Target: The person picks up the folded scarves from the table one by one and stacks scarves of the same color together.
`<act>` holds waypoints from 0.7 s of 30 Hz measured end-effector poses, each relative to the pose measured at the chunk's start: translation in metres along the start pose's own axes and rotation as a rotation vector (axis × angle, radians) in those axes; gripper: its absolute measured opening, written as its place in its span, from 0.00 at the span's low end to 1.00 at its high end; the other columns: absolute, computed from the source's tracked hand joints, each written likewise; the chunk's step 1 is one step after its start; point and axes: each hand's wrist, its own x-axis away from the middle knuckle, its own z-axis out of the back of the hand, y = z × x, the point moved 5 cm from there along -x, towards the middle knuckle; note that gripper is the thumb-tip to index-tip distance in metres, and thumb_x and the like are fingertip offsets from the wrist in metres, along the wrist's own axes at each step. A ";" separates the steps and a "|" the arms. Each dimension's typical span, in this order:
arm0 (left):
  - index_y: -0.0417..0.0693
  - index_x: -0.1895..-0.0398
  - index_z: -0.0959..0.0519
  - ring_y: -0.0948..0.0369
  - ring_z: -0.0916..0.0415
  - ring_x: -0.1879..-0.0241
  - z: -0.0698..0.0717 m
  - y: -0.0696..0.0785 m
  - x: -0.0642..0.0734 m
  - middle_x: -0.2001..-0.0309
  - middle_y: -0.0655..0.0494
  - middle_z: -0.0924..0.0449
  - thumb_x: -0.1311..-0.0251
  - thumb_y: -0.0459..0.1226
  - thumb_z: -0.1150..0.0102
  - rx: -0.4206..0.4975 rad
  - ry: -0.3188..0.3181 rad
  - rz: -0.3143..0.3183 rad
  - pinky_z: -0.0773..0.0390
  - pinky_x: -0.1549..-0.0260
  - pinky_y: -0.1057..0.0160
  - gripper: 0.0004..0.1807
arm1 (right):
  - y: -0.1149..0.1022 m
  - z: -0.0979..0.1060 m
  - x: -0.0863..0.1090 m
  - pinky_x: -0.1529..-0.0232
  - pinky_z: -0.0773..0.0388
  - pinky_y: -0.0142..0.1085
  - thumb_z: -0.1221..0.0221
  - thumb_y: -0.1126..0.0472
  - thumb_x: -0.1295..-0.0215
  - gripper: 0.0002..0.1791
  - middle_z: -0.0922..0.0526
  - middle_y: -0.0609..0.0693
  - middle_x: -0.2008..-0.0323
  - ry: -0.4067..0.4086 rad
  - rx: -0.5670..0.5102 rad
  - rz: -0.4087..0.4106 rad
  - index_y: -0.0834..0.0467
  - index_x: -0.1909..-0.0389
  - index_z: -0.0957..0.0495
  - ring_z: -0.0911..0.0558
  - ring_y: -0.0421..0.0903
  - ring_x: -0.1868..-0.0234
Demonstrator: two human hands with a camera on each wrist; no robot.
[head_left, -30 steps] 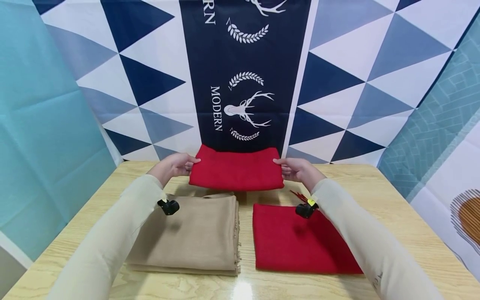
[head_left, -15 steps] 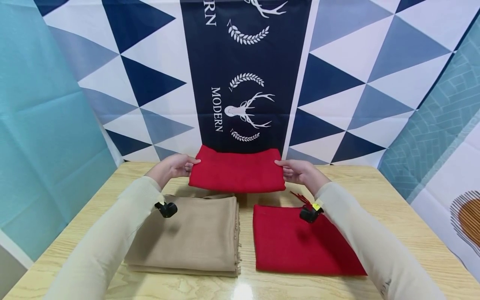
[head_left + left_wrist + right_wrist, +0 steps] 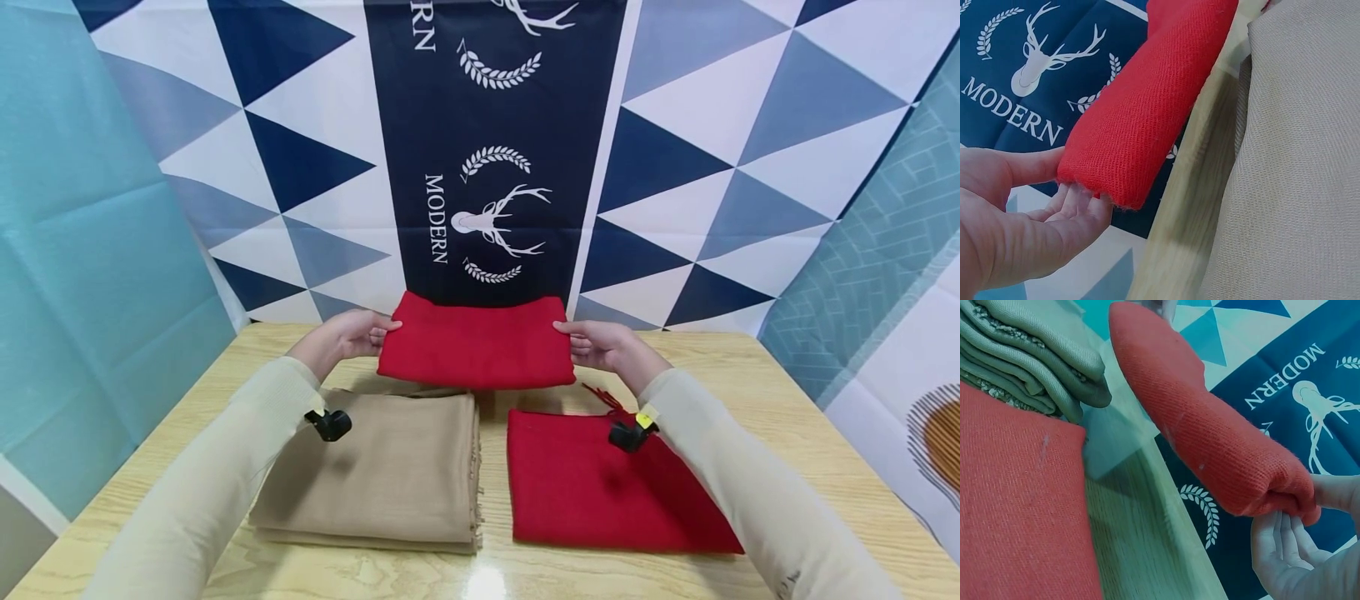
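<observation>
A folded red knitted cloth [image 3: 478,346] hangs in the air above the back of the table, stretched between both hands. My left hand [image 3: 348,337] pinches its left end, thumb on top and fingers beneath, as the left wrist view shows on the cloth's edge [image 3: 1129,125]. Its right end is pinched by my right hand [image 3: 603,346]; in the right wrist view the layers [image 3: 1229,456] bunch a little there. Below, a folded beige cloth [image 3: 390,475] with a fringed right edge lies on the left. To the right lies a second folded red cloth [image 3: 600,492], partly hidden by the right forearm.
The wooden table [image 3: 780,417] carries both folded cloths, with a narrow gap between them. Red tassels [image 3: 603,397] stick out behind the right cloth. A patterned backdrop [image 3: 495,125] rises directly behind the table's rear edge.
The held red cloth has moved very slightly down and to the right in the head view, its right end most. My right hand and forearm have shifted a little rightward; both grips stay the same.
</observation>
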 end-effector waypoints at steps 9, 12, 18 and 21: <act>0.42 0.59 0.32 0.66 0.23 0.75 0.000 -0.001 0.004 0.76 0.59 0.20 0.29 0.33 0.57 -0.002 0.015 0.002 0.20 0.67 0.68 0.04 | 0.000 0.000 0.006 0.67 0.25 0.24 0.47 0.55 0.30 0.12 0.21 0.42 0.75 0.028 -0.011 -0.008 0.55 0.53 0.35 0.34 0.35 0.78; 0.42 0.60 0.32 0.65 0.23 0.74 0.000 -0.001 0.005 0.76 0.58 0.20 0.29 0.33 0.57 0.007 0.017 0.005 0.20 0.67 0.68 0.04 | 0.000 0.001 0.008 0.66 0.24 0.25 0.46 0.55 0.30 0.12 0.20 0.42 0.74 0.030 -0.014 -0.008 0.55 0.53 0.35 0.33 0.35 0.78; 0.42 0.59 0.32 0.65 0.23 0.73 0.000 -0.001 0.008 0.75 0.59 0.21 0.30 0.33 0.56 0.018 0.015 0.002 0.20 0.67 0.68 0.04 | 0.001 -0.002 0.011 0.67 0.25 0.24 0.47 0.55 0.30 0.11 0.21 0.42 0.76 0.002 -0.010 0.003 0.55 0.53 0.33 0.37 0.35 0.81; 0.42 0.58 0.32 0.66 0.23 0.73 0.000 -0.002 0.011 0.74 0.59 0.21 0.30 0.34 0.56 0.027 0.017 -0.002 0.20 0.66 0.69 0.04 | 0.002 -0.003 0.013 0.67 0.25 0.24 0.47 0.55 0.29 0.11 0.21 0.42 0.76 0.002 -0.002 0.009 0.55 0.52 0.33 0.37 0.35 0.82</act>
